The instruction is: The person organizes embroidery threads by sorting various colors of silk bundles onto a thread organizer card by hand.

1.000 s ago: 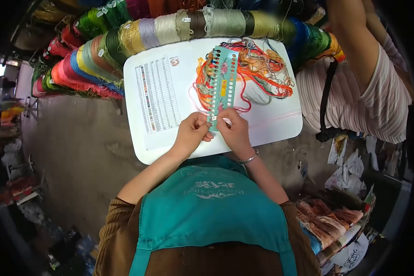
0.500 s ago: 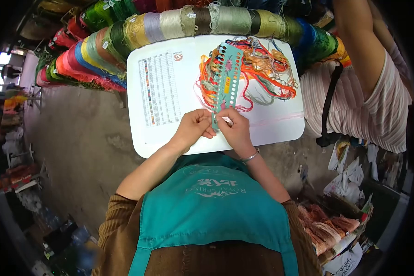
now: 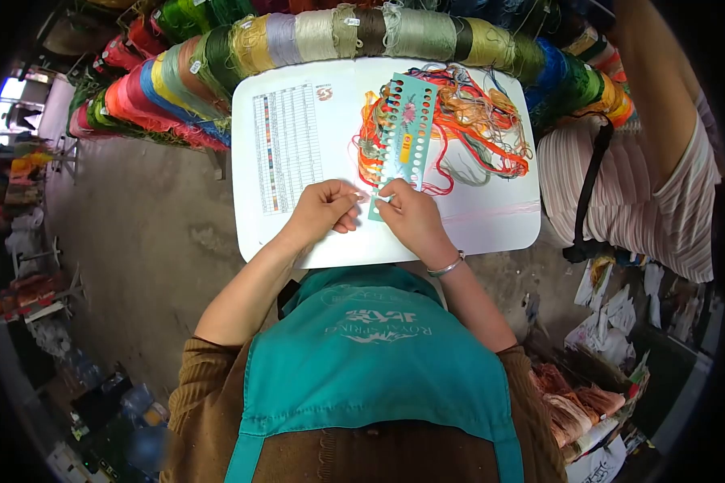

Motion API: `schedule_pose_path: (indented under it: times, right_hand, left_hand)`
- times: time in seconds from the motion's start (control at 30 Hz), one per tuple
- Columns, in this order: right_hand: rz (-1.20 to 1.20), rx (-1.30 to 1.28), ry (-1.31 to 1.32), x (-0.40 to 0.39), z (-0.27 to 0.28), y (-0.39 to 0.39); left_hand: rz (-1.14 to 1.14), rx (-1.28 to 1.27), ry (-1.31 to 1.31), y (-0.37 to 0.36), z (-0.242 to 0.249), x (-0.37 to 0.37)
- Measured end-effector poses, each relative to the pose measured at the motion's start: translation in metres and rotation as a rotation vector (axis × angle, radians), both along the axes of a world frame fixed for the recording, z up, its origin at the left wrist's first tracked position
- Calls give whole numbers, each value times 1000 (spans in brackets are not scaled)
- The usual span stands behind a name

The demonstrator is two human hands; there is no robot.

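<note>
Head cam: looking straight down at a small white counter (image 3: pixel 491 233) with someone in a teal apron working at it.
Left hand (image 3: pixel 321 211): curled up at the near end of the thread card, fingertips pinched together on what looks like a thin strand, too fine to say for sure.
Right hand (image 3: pixel 409 217): clamped on the bottom end of the thread card, thumb and fingers gripping the edge; silver bracelet (image 3: pixel 445 266) on that wrist.
Hands together: pretty much touching each other right at the card's lower end.
Thread card (image 3: pixel 403 137): long teal strip with rows of punched holes, lying on the counter at a slight tilt, near end in the hands, far end pointing toward the skeins.
Loose threads (image 3: pixel 479 129): messy tangle of orange, red, tan and grey-green floss looped through the card and spilling out mostly to its right.
Colour chart (image 3: pixel 286 149): printed sheet flat on the counter, left of the card, not touching it.
Skeins (image 3: pixel 314 36): big fat bundles in loads of colours arcing around the far edge of the counter.
Other person (image 3: pixel 660 193): striped top, just beside the counter on the right.
</note>
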State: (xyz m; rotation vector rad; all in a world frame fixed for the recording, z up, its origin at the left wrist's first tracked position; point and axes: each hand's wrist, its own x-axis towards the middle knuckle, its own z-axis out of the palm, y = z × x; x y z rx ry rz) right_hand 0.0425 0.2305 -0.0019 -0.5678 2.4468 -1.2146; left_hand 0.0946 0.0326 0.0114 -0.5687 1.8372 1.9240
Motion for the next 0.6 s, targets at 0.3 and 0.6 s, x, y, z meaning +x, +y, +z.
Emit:
schedule_pose_path:
  times: [0.3,0.6]
  right_hand:
    - [-11,53,-20,-1,1,-4]
    - [-43,-408,-412,-19,-14,7]
  left_hand:
    - [-31,396,-100,8,3,0]
    - [-202,110,117,26,-2,-15]
